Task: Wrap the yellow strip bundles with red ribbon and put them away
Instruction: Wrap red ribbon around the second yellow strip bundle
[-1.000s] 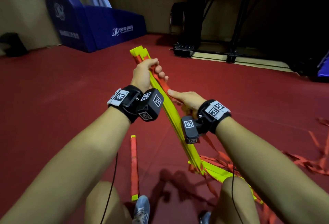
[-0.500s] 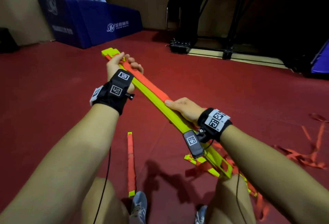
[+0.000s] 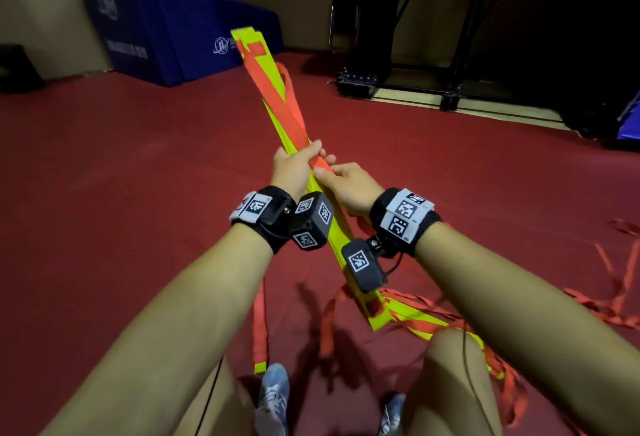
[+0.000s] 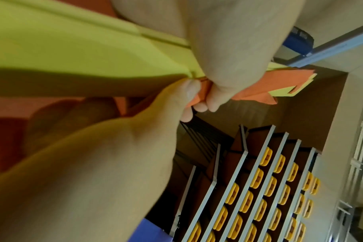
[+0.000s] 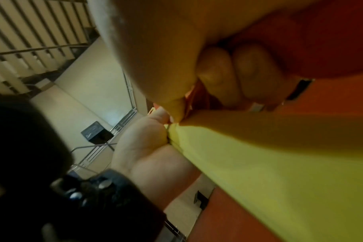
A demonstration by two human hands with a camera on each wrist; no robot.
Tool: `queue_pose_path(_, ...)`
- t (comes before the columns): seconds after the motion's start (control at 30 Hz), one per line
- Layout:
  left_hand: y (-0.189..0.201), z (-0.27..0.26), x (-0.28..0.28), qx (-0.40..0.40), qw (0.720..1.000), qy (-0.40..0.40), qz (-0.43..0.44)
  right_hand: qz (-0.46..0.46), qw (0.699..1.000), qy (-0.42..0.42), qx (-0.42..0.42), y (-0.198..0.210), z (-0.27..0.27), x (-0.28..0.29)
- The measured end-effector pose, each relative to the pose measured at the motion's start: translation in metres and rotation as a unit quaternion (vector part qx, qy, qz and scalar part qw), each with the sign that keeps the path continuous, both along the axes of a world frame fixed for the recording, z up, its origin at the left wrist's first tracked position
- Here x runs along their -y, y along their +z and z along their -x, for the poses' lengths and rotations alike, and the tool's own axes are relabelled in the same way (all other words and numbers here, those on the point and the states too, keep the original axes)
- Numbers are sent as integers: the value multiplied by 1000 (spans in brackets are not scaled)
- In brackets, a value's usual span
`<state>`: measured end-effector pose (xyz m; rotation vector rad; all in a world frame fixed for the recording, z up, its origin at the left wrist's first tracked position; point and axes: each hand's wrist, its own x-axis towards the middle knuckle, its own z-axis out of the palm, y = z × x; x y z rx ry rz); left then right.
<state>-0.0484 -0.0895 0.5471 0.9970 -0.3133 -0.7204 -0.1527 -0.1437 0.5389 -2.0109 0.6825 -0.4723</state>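
A long yellow strip bundle (image 3: 337, 238) slants from beside my right knee up and away, off the floor. Red ribbon (image 3: 280, 103) runs along its upper half and crosses over itself there. My left hand (image 3: 294, 169) grips the bundle around its middle, fingers curled over the ribbon. My right hand (image 3: 341, 183) sits right against it and pinches the ribbon at the same spot. The left wrist view shows the bundle (image 4: 72, 49) with both thumbs meeting on the orange-red ribbon (image 4: 199, 96). In the right wrist view my curled fingers (image 5: 218, 73) sit above the bundle (image 5: 259, 163).
Loose red ribbons (image 3: 606, 304) trail over the red floor at right. More yellow strips and ribbon (image 3: 426, 321) lie by my right knee. A single red strip (image 3: 259, 325) lies between my legs. Blue padded blocks (image 3: 180, 37) stand at back left, black stands (image 3: 360, 86) at back.
The bundle's far end has swung up and to the right. My left hand slid from the far end down to the middle. My right hand moved up along the bundle to meet it.
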Motion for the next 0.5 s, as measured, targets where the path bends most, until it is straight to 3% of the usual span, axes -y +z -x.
queue_pose_path(0.23, 19, -22, 6, -57, 995, 78, 17, 134, 986, -28, -98, 19, 23, -5)
queue_pose_path(0.5, 31, -51, -6, -126, 984, 111, 64, 69, 986, -74, -133, 12, 42, 16)
